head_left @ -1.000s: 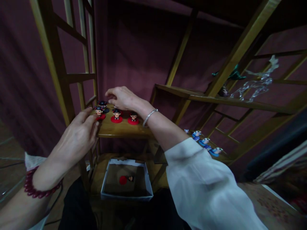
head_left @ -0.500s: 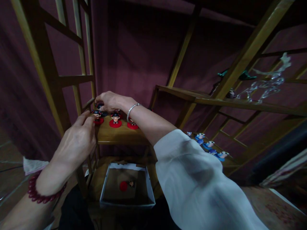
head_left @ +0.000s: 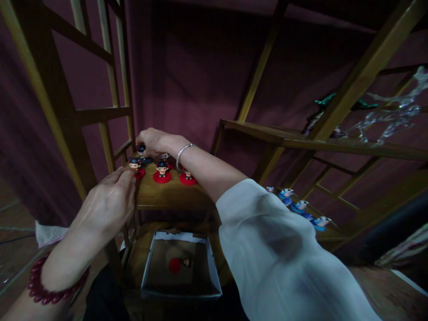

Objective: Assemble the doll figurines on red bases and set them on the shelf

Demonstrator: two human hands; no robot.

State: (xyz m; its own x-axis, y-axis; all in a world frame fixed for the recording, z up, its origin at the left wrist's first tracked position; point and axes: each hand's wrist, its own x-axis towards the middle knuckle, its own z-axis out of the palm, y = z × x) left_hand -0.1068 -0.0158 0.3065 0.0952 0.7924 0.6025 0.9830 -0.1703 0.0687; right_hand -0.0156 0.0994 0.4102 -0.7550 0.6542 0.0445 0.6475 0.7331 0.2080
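Note:
Several small figurines with black hair and red hair ties stand on the wooden shelf (head_left: 174,196). My left hand (head_left: 107,200), fingers pressed together, is at the front-left figurine (head_left: 135,163) and covers part of its red base. Over the back left corner, my right hand (head_left: 155,141) has its fingers around a rear figurine (head_left: 141,148), which shows a dark base. A middle figurine (head_left: 162,170) sits upright on a red disc. Beneath my right forearm is another figurine (head_left: 187,176), partly hidden.
Below, an open box (head_left: 214,272) holds a lying figurine (head_left: 186,262) and a red disc (head_left: 174,265). Blue-and-white figurines (head_left: 300,206) stand on the right shelf. A clear deer-shaped ornament (head_left: 391,118) is higher up. Wooden lattice (head_left: 100,115) borders the left side.
My left fingers have lowered from beside the front-left figurine's head to its base. My right hand stays at the rear figurine. The whole view has shifted slightly.

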